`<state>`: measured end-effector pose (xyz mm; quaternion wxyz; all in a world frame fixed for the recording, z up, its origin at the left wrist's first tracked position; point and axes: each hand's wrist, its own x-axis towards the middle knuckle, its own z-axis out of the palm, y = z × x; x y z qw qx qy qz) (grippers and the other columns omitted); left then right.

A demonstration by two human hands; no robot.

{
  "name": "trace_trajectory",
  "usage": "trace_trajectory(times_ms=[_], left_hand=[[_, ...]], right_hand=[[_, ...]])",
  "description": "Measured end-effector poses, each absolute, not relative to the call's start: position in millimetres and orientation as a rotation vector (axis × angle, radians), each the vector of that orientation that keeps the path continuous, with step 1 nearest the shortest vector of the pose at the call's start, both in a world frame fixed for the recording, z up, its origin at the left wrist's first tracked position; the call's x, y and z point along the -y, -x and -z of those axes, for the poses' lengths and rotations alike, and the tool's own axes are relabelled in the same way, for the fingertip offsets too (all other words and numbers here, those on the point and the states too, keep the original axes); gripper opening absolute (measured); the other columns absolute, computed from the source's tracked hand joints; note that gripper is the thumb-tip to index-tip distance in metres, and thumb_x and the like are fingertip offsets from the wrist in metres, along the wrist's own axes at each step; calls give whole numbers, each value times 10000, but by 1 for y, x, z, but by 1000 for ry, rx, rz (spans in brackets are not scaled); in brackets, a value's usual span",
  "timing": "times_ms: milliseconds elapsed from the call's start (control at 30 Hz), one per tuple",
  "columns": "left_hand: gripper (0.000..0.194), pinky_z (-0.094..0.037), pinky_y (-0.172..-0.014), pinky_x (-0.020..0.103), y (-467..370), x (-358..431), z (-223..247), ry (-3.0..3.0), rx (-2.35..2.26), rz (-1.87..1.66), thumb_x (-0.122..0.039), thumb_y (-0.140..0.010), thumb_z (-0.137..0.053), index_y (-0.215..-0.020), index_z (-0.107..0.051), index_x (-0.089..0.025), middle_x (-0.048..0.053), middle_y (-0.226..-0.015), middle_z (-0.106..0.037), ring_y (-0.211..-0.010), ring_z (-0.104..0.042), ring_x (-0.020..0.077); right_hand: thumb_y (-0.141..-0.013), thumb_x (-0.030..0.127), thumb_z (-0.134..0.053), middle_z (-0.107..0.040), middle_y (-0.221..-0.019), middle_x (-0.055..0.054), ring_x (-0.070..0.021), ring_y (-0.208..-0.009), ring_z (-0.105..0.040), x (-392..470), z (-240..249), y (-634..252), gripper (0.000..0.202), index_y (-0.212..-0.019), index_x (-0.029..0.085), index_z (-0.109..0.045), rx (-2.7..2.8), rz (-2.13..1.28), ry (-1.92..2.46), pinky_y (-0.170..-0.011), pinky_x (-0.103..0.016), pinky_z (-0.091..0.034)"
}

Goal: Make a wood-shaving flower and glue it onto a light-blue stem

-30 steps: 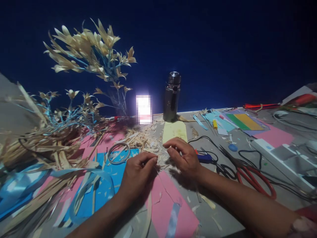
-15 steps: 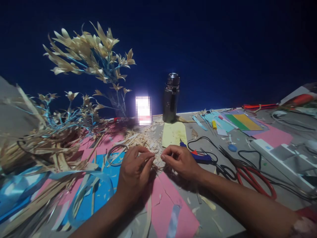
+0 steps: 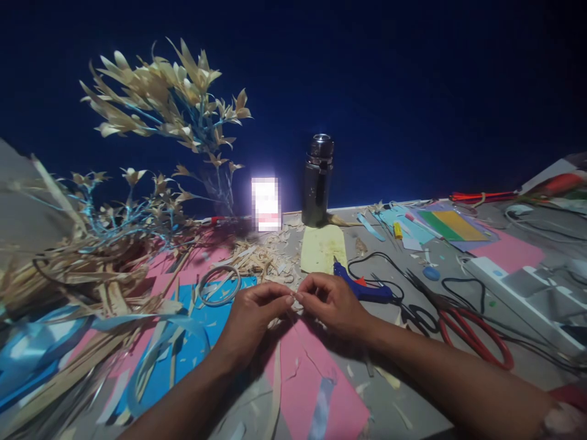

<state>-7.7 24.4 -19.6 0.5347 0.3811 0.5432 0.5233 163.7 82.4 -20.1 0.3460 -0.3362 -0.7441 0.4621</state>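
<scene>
My left hand (image 3: 259,311) is closed in a pinch, thumb against forefinger. My right hand (image 3: 332,305) pinches too, its fingertips meeting the left ones over the table's middle. A tiny pale bit shows between the fingertips, too small to name. From below my left fingertips a thin pale strand (image 3: 305,345) trails down over a pink sheet (image 3: 316,391). Just right of my right hand lies a blue glue gun (image 3: 371,291) with a red trigger. A roll of tape (image 3: 220,286) rests on a blue sheet (image 3: 197,305) beyond my left hand.
Dried husk strips (image 3: 105,287) and a light-blue ribbon (image 3: 32,342) cover the left. Husk flowers (image 3: 160,91) on blue stems rise behind. A dark flask (image 3: 317,183) stands at the back. Red-handled scissors (image 3: 477,336), cords and a white power strip (image 3: 518,299) lie right.
My hands have come together, the fingertips now meeting where a small gap was. Both have lowered slightly, and more of the tape roll shows.
</scene>
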Motion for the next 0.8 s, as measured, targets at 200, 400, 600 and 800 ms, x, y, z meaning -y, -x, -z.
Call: trace_trajectory(times_ms=[200,400,600,800], left_hand=[[86,-483,-614,273,2,-23,15,-898,-1356,-1313,-227,-663,-839,-708,-806,-162,54,-665,-724,-623,-625,157],[130,-510,-615,290,0,-23,15,-800,-1286,-1314,-223,-608,-875,-674,-784,-159,58,-662,-734,-619,-644,170],[223,-465,-573,250,1,-24,14,-736,-1174,-1243,-248,-578,-914,-711,-764,-149,27,-649,-697,-582,-606,133],[236,-426,-548,243,2,-23,15,-713,-1149,-1225,-240,-556,-922,-662,-737,-139,16,-617,-663,-551,-578,122]], right_hand=[[-869,254,-625,-595,-635,22,-118,-588,-516,-81,20,-163,155,-746,161,-648,1900,-1188,961,-561,-232,-368],[-847,252,-627,-589,-648,17,-124,-624,-522,-82,21,-163,153,-724,163,-647,1865,-1337,855,-575,-228,-385],[-813,280,-699,-604,-656,18,-110,-605,-520,-86,27,-166,155,-732,153,-663,1731,-1681,778,-564,-219,-386],[-757,253,-720,-633,-661,22,-107,-613,-537,-85,26,-165,104,-751,152,-699,1666,-1742,798,-575,-217,-389]])
